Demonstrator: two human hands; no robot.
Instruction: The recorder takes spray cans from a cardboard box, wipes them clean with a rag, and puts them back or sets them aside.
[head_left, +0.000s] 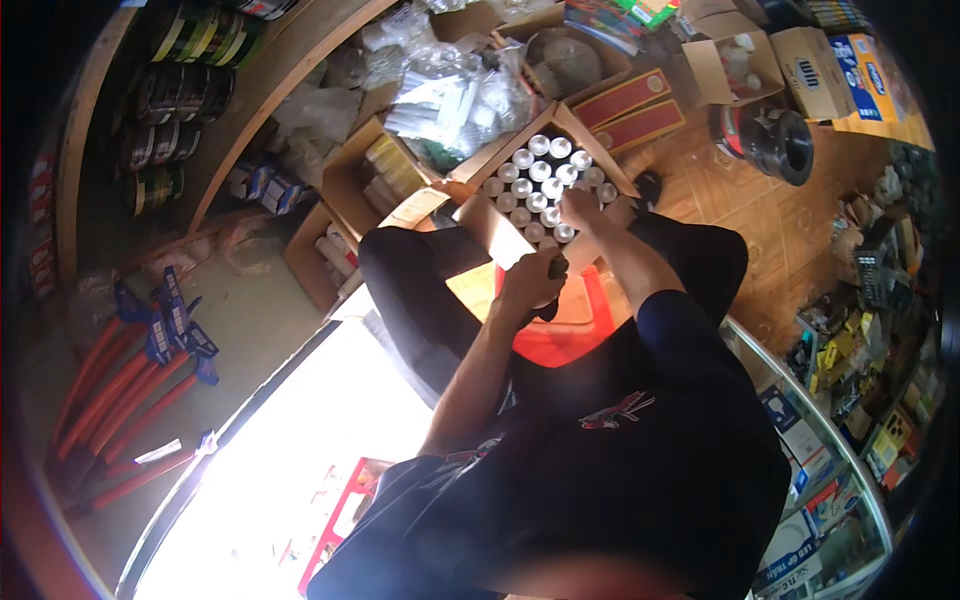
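At your far left, red tubes (115, 400) lie in a bundle on the floor, with blue-handled tools (170, 325) resting across them; above them, wooden shelves (260, 90) hold rolls of green and dark tape. Nearer the middle, small open cartons (370, 170) sit on the floor beside clear plastic bags (450, 95) of white parts. You are seated on a red plastic stool (560, 335), looking down past your dark shirt; your left hand (530, 280) is closed in a fist around a dark object (556, 266), possibly a tool handle, though too little of it shows to tell. Just ahead of it, an open cardboard box (480, 225) holds rows of silver-topped cans (535, 180) packed upright. Your right hand (580, 208) rests on the cans at the box's near right corner, fingers curled down onto 1 of them; whether it actually grips that can, I cannot tell. Further right, a black coil (775, 140) lies on the wooden floor, and a glass display case (830, 480) of boxed goods fills the lower right.
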